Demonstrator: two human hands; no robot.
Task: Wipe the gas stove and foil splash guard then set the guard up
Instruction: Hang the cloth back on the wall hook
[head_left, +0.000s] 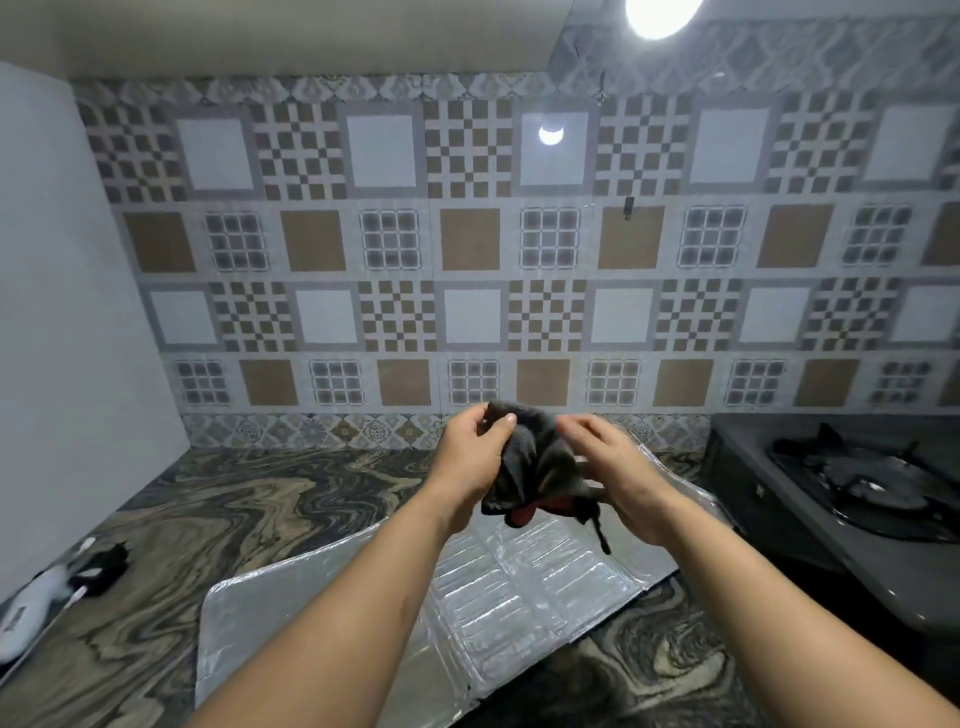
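Foil guard (519, 587) flat under cloth (540, 462); stove (862, 488) right (blurred).

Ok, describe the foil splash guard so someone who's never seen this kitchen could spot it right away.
Find the swirly marbled countertop left of the gas stove. Lying flat on it, below the raised hands, is the foil splash guard. It is the only shiny, silver, ribbed, folding panel there.

Two bare forearms, left hand (470, 457) and right hand (618, 467); seemingly no sleeves or jewellery
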